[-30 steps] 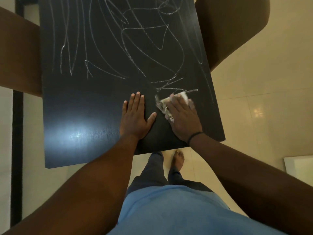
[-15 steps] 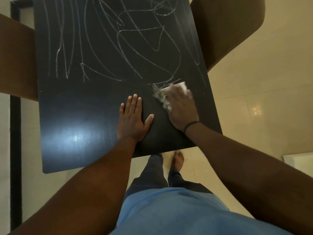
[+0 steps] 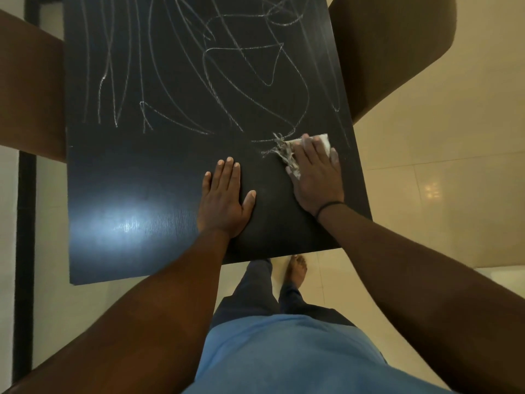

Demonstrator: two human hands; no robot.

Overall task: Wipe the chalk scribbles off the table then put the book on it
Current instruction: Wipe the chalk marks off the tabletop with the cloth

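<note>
right hand (image 3: 316,177) slid cloth (image 3: 322,139) rightward, perhaps erasing chalk scribbles (image 3: 227,81).

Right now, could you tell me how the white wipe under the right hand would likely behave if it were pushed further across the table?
The wipe looks soft and floppy: its edge is frayed and crumpled beside the right hand. It probably bunches unless pressed flat. It seems light, and the glossy table should let it slide easily.
</note>
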